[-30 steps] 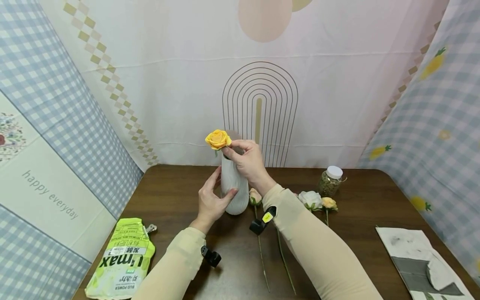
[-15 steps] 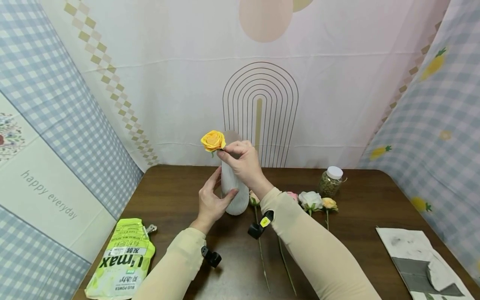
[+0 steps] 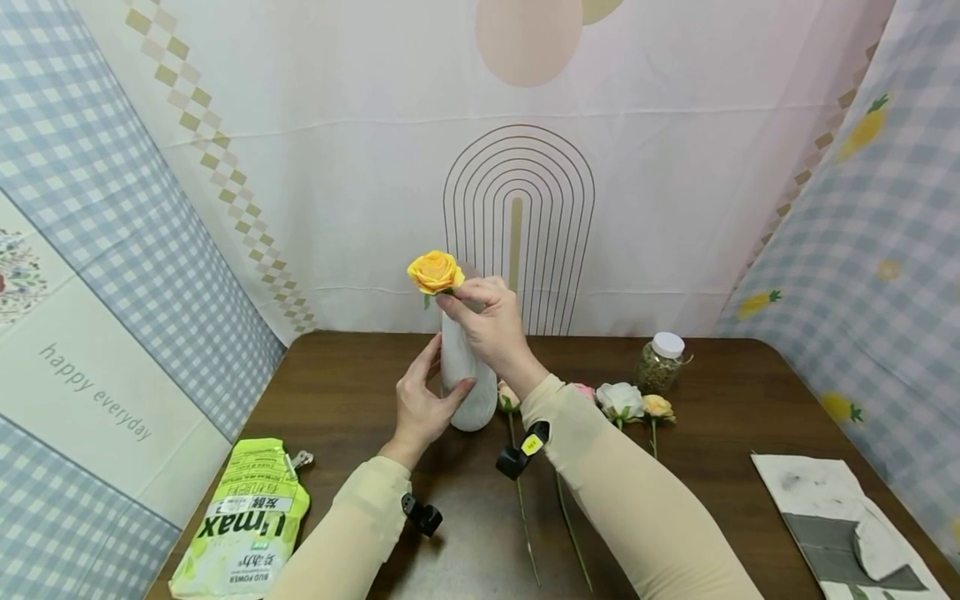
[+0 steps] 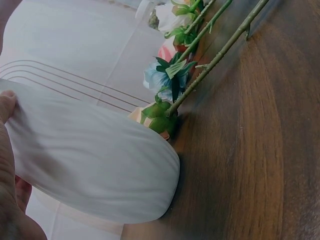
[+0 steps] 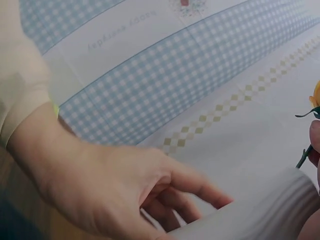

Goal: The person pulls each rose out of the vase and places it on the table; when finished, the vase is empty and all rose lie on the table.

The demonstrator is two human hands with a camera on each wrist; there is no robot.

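Note:
A tall white vase with a softly ridged surface stands on the brown table. Fingers and thumb of my left hand wrap round its body from the left. At the vase's mouth, my right hand pinches a yellow rose just under its bloom. A short piece of green stem shows below those fingers in the right wrist view, close by the vase rim; the lower stem is hidden. The left wrist view has the vase with its base at the table surface.
Right of the vase lie several long-stemmed flowers, among them a peach rose, a white rose, a small yellow one and a blue one. Behind them is a white-lidded jar. A green bag and a white-grey sheet lie at the sides.
The yellow rose shifted left, its bloom tipping, then came back right and slightly up with my right hand. My left hand has kept its grip on the vase.

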